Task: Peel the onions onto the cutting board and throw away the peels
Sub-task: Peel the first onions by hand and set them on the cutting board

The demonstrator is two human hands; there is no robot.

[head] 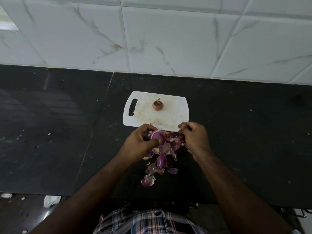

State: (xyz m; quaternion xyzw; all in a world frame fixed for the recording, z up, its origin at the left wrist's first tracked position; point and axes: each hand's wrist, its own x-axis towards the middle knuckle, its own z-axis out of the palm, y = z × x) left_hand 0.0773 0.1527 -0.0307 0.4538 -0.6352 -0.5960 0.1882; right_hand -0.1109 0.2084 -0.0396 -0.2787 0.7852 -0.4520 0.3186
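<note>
My left hand (140,144) grips a purple onion (156,136), partly peeled, just in front of the white cutting board (175,114). My right hand (194,137) is curled beside it, its fingertips pinching a strip of peel at the onion's right side. An unpeeled red onion (158,105) stands alone on the board. A heap of purple peels (162,159) lies on the black counter below my hands.
The black stone counter (59,132) runs left and right, with a white marble-tiled wall (152,39) behind it. Loose peel scraps (148,180) reach toward the counter's front edge. Crumpled paper (50,200) lies on the floor at lower left.
</note>
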